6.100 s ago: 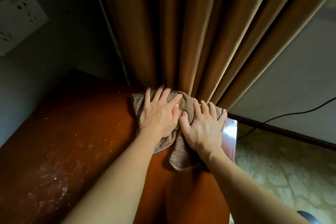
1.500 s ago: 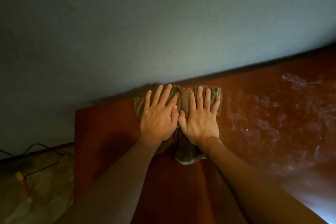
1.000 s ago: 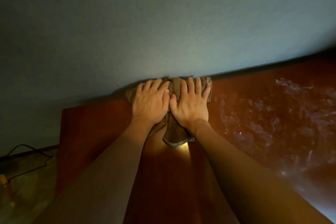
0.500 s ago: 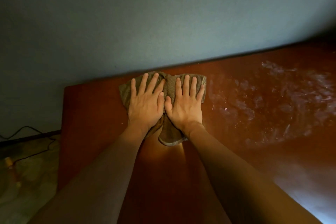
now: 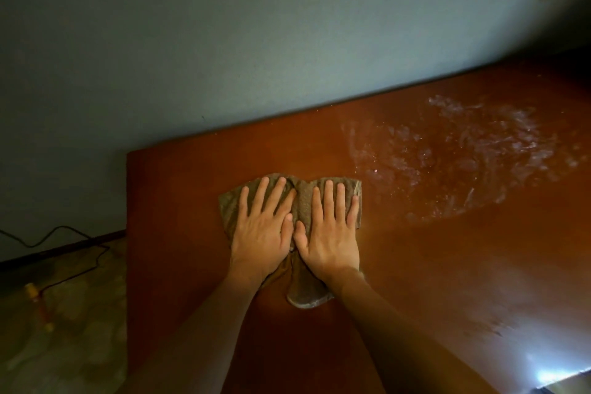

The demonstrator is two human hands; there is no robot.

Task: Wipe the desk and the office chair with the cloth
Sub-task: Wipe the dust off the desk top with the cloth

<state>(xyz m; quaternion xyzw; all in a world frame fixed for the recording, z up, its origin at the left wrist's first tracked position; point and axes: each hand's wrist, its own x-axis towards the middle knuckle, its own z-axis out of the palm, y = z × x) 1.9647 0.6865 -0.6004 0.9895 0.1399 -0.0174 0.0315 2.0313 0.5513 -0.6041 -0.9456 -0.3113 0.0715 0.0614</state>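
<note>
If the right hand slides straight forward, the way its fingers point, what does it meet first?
Probably the wall behind the desk. Ahead of the right hand lie only the cloth and bare desk; the white smear sits just to the right.

Dimly lit furnished room, either a home study or a small office; which one cannot be told. Evidence: red-brown wooden desk [image 5: 415, 281] with its far edge against a plain blue-grey painted wall [image 5: 256, 41], dark skirting board [image 5: 64, 249], patterned floor covering [image 5: 73, 329], and black cable [image 5: 59, 227] trailing beside the desk's left edge.

Single head-worn view, looking steeply down, close over the desk [image 5: 415, 265] toward the wall [image 5: 256, 41]
</note>
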